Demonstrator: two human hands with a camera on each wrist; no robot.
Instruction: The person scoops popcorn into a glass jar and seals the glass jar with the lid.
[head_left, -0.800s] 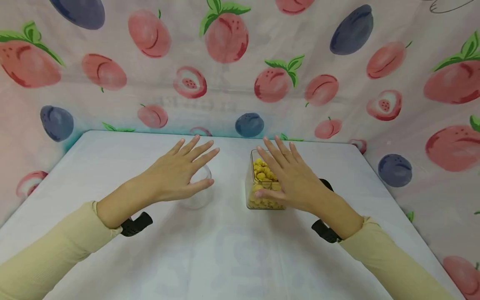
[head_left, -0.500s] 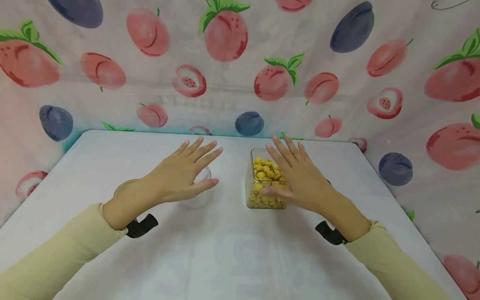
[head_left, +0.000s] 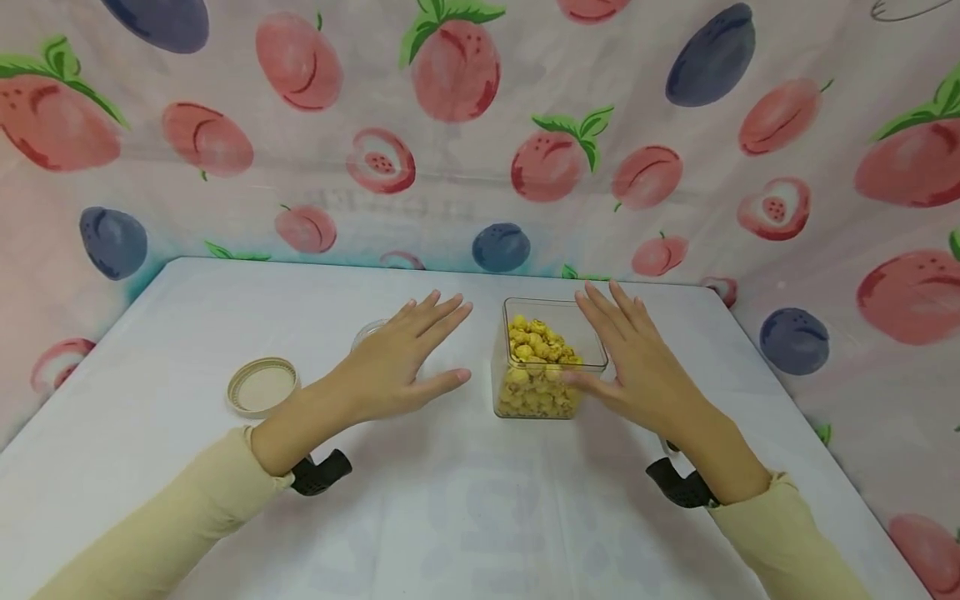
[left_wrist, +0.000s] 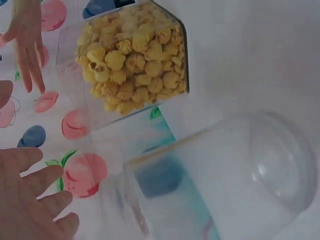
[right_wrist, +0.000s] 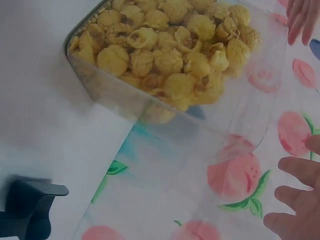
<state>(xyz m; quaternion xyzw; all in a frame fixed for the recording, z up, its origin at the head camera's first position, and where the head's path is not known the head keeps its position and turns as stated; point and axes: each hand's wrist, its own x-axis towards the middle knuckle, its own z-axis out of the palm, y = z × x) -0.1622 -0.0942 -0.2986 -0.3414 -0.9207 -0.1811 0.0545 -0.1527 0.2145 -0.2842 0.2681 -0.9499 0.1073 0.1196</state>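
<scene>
Head view: white table, fruit-print backdrop; left hand and right hand released, flanking popcorn box.

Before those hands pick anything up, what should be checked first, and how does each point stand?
1. Popcorn box open on top: ok.
2. Box upright on the table: ok.
3. Right hand free, fingers straight, thumb at the box's side: ok.
4. Left hand free, fingers straight above the clear jar: ok.
5. Lid off and lying apart to the left: ok.
6. Jar empty: ok in the left wrist view; whether it stands steady, cannot tell.
</scene>
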